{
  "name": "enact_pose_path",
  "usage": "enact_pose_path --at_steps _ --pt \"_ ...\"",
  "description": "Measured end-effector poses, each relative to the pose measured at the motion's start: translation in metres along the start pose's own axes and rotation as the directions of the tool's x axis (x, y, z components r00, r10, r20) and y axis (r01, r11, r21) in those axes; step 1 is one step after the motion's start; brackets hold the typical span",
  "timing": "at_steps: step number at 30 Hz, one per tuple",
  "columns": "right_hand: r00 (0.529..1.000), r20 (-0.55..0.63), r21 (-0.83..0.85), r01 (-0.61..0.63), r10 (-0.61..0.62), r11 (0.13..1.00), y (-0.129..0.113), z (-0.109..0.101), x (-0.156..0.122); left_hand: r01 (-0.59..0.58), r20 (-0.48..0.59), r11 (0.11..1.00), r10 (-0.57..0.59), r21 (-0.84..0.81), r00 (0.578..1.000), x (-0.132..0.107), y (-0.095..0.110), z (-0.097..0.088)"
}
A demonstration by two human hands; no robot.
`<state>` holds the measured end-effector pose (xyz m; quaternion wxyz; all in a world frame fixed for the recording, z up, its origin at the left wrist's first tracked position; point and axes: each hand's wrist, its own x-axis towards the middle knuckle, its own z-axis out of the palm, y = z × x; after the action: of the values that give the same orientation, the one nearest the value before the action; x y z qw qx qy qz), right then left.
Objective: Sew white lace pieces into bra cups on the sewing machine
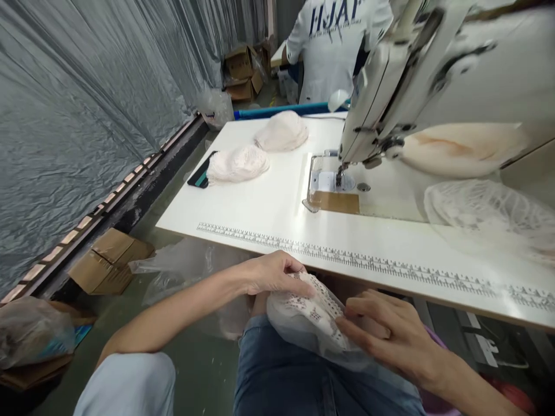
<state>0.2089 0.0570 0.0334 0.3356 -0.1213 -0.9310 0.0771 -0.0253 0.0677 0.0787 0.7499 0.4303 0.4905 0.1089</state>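
Observation:
A piece of white lace fabric (314,309) with a sheer part hanging below lies over my lap, just under the table's front edge. My left hand (277,274) pinches its upper left edge between thumb and fingers. At the lace's right end, my right hand (385,326) has thumb and forefinger closed on the fabric, the other fingers curled. Above, on the white table (260,202), stands a sewing machine (373,110) with its presser foot (340,173) over the needle plate; no fabric shows under the foot.
Two pale fabric pieces (238,163) (282,131) lie on the table's left, one over a dark phone-like object (202,173). Sheer white lace (489,214) lies at right. A ruler strip (347,257) runs along the front edge. Cardboard boxes (108,260) stand left; a person (332,46) sits beyond.

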Motion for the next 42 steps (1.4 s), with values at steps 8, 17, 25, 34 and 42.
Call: enact_pose_path --at_steps 8,17,25,34,42 --pt "0.994 0.090 -0.143 0.082 -0.070 0.986 0.037 -0.019 0.027 -0.228 -0.091 0.868 0.295 0.441 0.951 0.008 0.066 -0.023" --pt "0.993 0.105 -0.364 -0.020 0.063 0.931 0.105 -0.023 0.049 -0.164 -0.126 0.448 0.549 0.879 0.826 0.090 0.121 -0.053" --pt "0.987 0.060 -0.272 -0.130 0.152 0.953 0.132 -0.015 0.048 -0.060 -0.141 0.236 0.746 0.970 0.650 0.123 0.113 -0.060" --pt "0.982 0.024 -0.234 -0.176 0.186 0.956 0.133 -0.018 0.049 -0.173 0.215 -0.138 0.778 0.975 0.591 0.110 0.080 -0.051" --pt "0.965 -0.041 -0.394 -0.256 0.261 0.883 0.148 -0.015 0.051 -0.188 0.189 -0.096 0.797 0.977 0.574 0.131 0.103 -0.072"
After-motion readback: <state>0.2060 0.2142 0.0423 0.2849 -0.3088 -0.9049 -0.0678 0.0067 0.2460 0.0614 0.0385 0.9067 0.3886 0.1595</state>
